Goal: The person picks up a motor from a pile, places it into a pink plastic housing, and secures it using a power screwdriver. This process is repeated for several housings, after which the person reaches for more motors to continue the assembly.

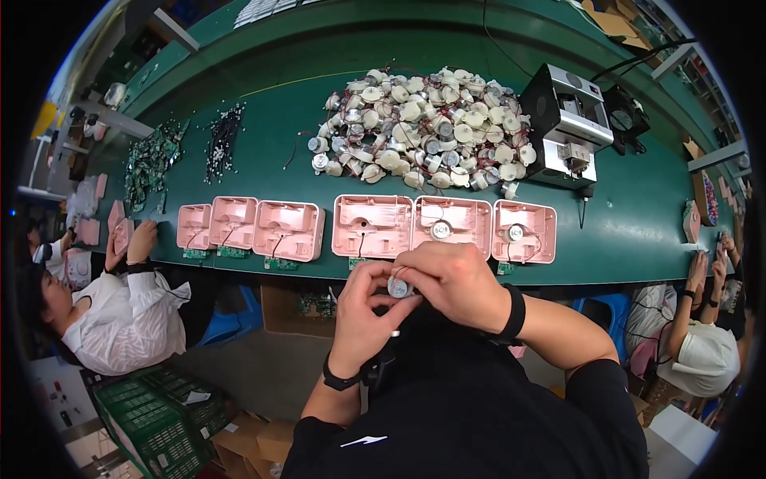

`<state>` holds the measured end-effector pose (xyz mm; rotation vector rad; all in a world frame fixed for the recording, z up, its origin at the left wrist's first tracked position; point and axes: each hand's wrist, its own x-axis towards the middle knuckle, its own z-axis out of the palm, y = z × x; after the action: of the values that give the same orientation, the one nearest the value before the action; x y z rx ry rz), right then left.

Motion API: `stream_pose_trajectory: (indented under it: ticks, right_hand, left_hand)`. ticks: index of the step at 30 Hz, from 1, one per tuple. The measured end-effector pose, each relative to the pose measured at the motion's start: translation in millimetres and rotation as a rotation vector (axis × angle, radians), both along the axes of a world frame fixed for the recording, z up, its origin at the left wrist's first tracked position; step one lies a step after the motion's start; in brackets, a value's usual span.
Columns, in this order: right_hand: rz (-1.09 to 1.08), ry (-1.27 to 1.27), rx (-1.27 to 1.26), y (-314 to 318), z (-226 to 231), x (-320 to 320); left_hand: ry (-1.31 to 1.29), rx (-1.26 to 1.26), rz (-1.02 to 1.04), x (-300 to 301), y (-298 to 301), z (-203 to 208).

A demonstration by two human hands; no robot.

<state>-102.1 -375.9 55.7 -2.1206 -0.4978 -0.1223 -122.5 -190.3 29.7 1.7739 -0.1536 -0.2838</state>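
Note:
A small silver round motor (399,287) is held up at the table's near edge, in front of my body. My left hand (359,318) grips it between thumb and fingers from the left. From the right, my right hand (456,281) has its fingers closed at the motor's upper edge; its fingertips are partly hidden. Just beyond my hands stand open pink plastic housings. One housing (345,239) has a dark wire in it and a green circuit board below. The middle housing (471,211) and the right one (545,247) each hold a silver motor.
More pink housings (307,227) with wires and green boards stand to the left. A large heap of cream-and-silver motors (415,120) lies behind, beside a black-and-silver machine (570,120). Circuit boards (152,164) are piled far left. Co-workers sit at both sides.

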Motion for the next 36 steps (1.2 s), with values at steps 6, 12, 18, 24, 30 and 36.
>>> stream_pose_trajectory:
  ticks: [6,12,18,24,30,36]
  right_hand:
    - [0.005,0.057,0.171,-9,-1,2]
    - [0.034,-0.045,0.025,-6,-8,-7]
    - [0.28,-0.396,-0.18,-4,12,-22]
    - [0.17,-0.466,-0.06,-23,21,-34]
    - [-0.408,-0.33,-0.179,-104,10,-43]
    - [-0.71,-0.215,-0.227,-178,6,-57]
  left_hand:
    - [0.365,-0.514,-0.133,1,19,-6]
    - [0.332,-0.436,-0.197,2,17,-8]
    - [-0.031,0.055,-0.164,9,12,5]
    - [-0.252,0.29,0.057,43,31,-11]
    - [-0.518,0.52,0.005,81,44,-17]
    - [-0.623,0.625,-0.066,90,37,-23]
